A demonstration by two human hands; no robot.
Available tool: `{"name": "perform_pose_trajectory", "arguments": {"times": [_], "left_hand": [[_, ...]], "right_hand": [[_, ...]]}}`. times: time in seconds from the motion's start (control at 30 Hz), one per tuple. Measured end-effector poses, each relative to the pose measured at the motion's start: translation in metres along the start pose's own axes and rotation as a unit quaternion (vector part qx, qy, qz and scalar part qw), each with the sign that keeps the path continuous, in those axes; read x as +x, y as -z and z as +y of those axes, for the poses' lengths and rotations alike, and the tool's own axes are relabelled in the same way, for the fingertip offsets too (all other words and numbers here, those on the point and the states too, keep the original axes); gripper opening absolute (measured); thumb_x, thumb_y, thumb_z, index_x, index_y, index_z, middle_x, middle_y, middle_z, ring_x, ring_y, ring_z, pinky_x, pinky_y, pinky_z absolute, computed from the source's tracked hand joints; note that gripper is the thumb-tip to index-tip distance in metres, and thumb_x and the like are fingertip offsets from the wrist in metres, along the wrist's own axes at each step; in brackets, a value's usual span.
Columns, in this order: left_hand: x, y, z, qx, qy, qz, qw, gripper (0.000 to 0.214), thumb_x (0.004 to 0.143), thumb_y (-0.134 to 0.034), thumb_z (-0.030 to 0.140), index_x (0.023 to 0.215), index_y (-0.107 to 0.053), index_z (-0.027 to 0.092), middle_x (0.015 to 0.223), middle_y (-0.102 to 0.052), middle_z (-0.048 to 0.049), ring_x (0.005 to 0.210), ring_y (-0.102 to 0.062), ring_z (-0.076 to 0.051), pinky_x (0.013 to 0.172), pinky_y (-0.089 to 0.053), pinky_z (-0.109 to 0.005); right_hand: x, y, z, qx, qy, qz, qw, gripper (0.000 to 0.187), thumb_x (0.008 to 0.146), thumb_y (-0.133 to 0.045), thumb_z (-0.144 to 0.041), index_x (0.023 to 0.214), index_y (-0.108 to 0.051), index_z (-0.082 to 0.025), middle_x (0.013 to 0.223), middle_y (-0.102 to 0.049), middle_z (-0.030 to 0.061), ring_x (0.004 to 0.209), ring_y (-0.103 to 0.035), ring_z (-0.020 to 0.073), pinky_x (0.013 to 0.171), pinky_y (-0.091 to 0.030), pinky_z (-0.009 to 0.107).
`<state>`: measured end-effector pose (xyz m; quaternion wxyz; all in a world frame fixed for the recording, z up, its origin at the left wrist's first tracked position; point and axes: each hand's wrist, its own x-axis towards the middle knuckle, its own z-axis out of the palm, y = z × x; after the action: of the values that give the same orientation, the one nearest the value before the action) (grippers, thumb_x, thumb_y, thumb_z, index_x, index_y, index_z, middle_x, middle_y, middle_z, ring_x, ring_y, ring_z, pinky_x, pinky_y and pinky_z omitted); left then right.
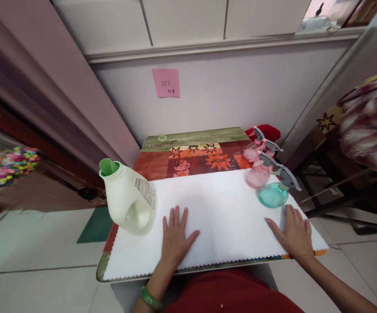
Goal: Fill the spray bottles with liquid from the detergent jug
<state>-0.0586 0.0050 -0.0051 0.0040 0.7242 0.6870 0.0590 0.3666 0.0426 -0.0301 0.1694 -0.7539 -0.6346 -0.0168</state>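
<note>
My left hand lies flat on a white mat with its fingers spread. To its left stands a large cream jug with a side handle, a printed label and a green spout in its uncapped mouth. My right hand rests palm down at the mat's right side, thumb apart, holding nothing. Just beyond it is a teal spray bottle with a grey trigger head. Behind that, pink spray bottles stand close together along the table's right edge, partly overlapping.
A small pale green cap sits at the far left of the patterned table. A pink sticky note is on the wall. At right, plaid cloth lies over dark furniture. A red object shows behind the bottles.
</note>
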Motion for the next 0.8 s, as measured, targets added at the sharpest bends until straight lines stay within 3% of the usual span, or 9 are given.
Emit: {"name": "perform_pose_trajectory", "arguments": {"times": [0.2, 0.3, 0.43, 0.57, 0.8], "left_hand": [[0.002, -0.001, -0.002, 0.010, -0.002, 0.009, 1.000, 0.081, 0.095, -0.049, 0.066, 0.161, -0.035, 0.022, 0.169, -0.026, -0.0170, 0.157, -0.021, -0.038, 0.124, -0.017, -0.062], [0.002, -0.002, -0.003, 0.016, -0.006, 0.011, 1.000, 0.081, 0.095, -0.049, 0.067, 0.161, -0.036, 0.022, 0.170, -0.025, -0.0166, 0.157, -0.022, -0.037, 0.124, -0.018, -0.062], [0.003, -0.001, -0.002, 0.024, -0.007, 0.014, 1.000, 0.080, 0.095, -0.049, 0.065, 0.161, -0.037, 0.021, 0.170, -0.025, -0.0171, 0.157, -0.021, -0.037, 0.124, -0.018, -0.061], [0.004, -0.001, -0.004, 0.005, -0.003, 0.009, 1.000, 0.076, 0.096, -0.050, 0.061, 0.160, -0.038, 0.021, 0.169, -0.027, -0.0178, 0.157, -0.022, -0.037, 0.123, -0.019, -0.062], [0.012, 0.007, -0.010, -0.075, 0.028, -0.050, 0.995, 0.067, 0.094, -0.058, 0.047, 0.154, -0.048, 0.019, 0.167, -0.033, -0.0193, 0.156, -0.025, -0.039, 0.122, -0.020, -0.065]], "right_hand": [[0.002, 0.004, 0.011, 0.094, 0.006, 0.026, 0.995, 0.090, 0.093, -0.033, -0.076, 0.150, -0.040, -0.007, 0.152, -0.051, 0.0244, 0.144, -0.043, 0.0394, 0.120, -0.029, 0.057], [0.003, 0.008, 0.015, 0.147, 0.005, 0.032, 0.989, 0.068, 0.092, -0.041, -0.073, 0.125, -0.057, -0.016, 0.133, -0.065, 0.0195, 0.128, -0.057, 0.0370, 0.111, -0.040, 0.052], [0.001, 0.015, 0.012, 0.171, 0.012, 0.035, 0.984, 0.046, 0.096, -0.046, -0.066, 0.094, -0.062, -0.023, 0.105, -0.074, 0.0119, 0.103, -0.066, 0.0313, 0.096, -0.047, 0.044], [0.001, 0.021, 0.008, 0.198, 0.056, 0.027, 0.978, 0.039, 0.099, -0.048, -0.056, 0.087, -0.066, -0.023, 0.090, -0.075, 0.0083, 0.089, -0.067, 0.0265, 0.088, -0.049, 0.040], [0.009, 0.035, -0.010, 0.273, 0.067, -0.021, 0.959, 0.034, 0.096, -0.056, -0.052, 0.086, -0.070, -0.023, 0.091, -0.075, 0.0059, 0.085, -0.068, 0.0237, 0.081, -0.051, 0.036]]}}
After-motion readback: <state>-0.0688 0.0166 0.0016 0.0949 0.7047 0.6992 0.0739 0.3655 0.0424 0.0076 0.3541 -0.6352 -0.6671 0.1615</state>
